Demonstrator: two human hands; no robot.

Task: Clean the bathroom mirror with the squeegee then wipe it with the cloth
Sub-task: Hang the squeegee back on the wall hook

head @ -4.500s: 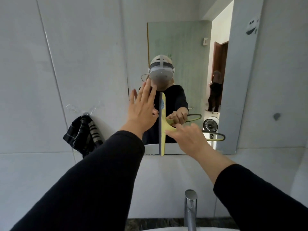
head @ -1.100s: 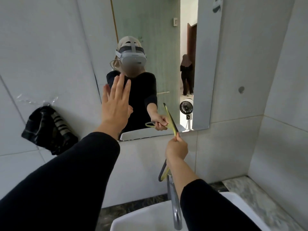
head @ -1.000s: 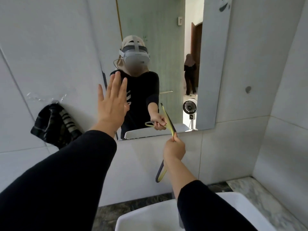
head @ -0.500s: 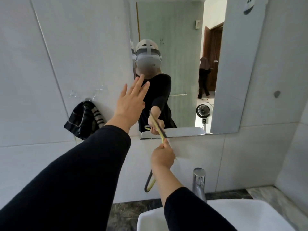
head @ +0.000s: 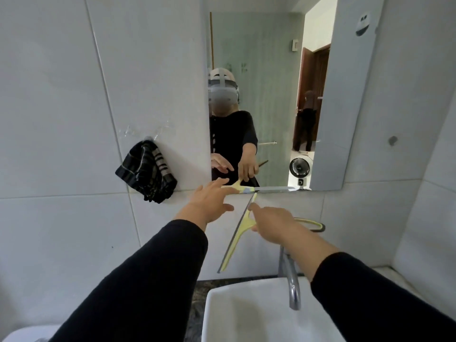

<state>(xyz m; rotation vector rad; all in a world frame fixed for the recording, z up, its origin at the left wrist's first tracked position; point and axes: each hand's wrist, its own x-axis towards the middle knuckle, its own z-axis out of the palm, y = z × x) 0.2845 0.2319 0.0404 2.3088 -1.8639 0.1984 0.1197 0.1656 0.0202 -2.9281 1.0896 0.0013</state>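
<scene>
The wall mirror (head: 271, 70) hangs above the basin. My right hand (head: 274, 224) grips the yellow squeegee (head: 238, 234) by its handle, whose loop sticks out to the right. Its blade runs diagonally below the mirror's bottom edge, in front of the tiled wall, with the upper tip near that edge. My left hand (head: 209, 199) is open with fingers spread, just below the mirror's lower left corner, holding nothing. A dark striped cloth (head: 145, 172) hangs on a wall hook left of the mirror.
A white basin (head: 246, 314) sits below with a chrome tap (head: 291, 282) rising under my right forearm. Grey tiled walls surround the mirror, with a corner at the right. The mirror reflects a small fan and another person standing in a doorway.
My right hand has brought the squeegee down off the glass to below the mirror's bottom edge. My left hand has dropped from the mirror surface to its lower left corner.
</scene>
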